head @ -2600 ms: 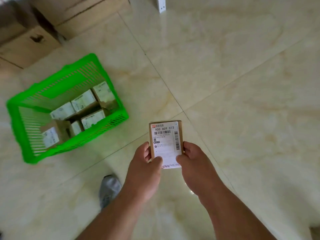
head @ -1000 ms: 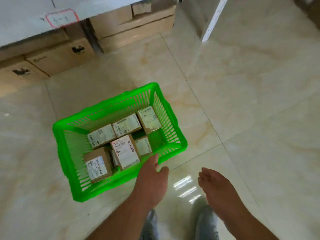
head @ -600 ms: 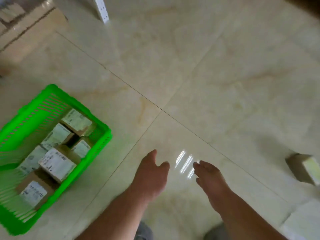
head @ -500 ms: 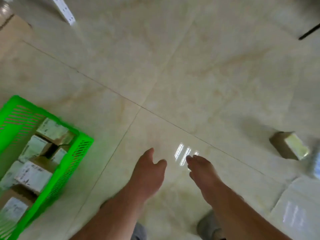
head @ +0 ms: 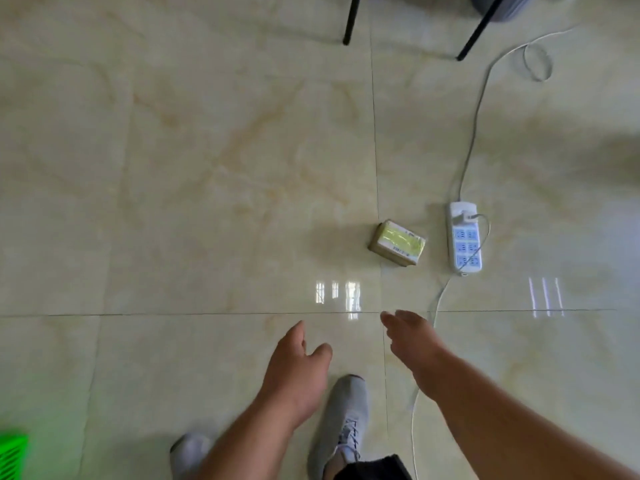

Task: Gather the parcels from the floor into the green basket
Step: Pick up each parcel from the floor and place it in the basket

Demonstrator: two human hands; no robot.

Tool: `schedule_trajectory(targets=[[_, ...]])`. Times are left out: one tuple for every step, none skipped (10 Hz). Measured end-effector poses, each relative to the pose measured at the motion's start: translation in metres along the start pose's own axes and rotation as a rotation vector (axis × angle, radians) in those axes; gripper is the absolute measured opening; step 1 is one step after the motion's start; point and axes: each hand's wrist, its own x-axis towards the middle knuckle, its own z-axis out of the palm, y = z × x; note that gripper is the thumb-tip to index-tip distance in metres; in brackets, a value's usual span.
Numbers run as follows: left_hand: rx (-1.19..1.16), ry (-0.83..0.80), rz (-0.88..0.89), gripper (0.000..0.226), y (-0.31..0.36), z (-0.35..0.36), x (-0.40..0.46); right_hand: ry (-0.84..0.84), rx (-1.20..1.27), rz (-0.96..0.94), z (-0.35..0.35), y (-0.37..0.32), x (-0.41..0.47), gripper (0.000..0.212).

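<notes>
A small brown parcel (head: pixel 397 242) with a yellow-green label lies on the tiled floor ahead, slightly to the right. My left hand (head: pixel 298 372) hangs empty with fingers apart, well short of it. My right hand (head: pixel 414 341) is also empty and spread, nearer the parcel but not touching it. Only a corner of the green basket (head: pixel 12 457) shows at the bottom left edge; its contents are out of view.
A white power strip (head: pixel 464 237) lies just right of the parcel, its white cable (head: pixel 474 109) running far and also back past my right arm. Black furniture legs (head: pixel 350 19) stand at the top. My grey shoes (head: pixel 343 417) are below my hands.
The parcel I held went into the basket and both hands came away empty. My view swung right, pushing the basket to the bottom left corner and bringing the floor parcel toward the centre.
</notes>
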Motion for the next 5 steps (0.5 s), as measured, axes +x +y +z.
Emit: schedule_trajectory(targets=[[0.032,-0.041,0.026,0.063,0.035,0.021,0.005,0.028,0.054,0.027,-0.036,-0.001,0.019,0.022],[0.099,-0.064,0.028,0.064,0.061,0.034,0.02,0.037,0.092,0.06,-0.055,-0.002,0.033,0.02],[0.107,-0.092,0.048,0.07,0.084,0.042,0.04,0.044,0.141,0.1,-0.063,-0.001,0.041,0.02],[0.151,-0.13,0.094,0.075,0.102,0.049,0.073,0.051,0.216,0.148,-0.067,-0.002,0.051,0.021],[0.188,-0.154,0.12,0.077,0.119,0.048,0.088,0.054,0.304,0.214,-0.064,-0.002,0.066,0.022]])
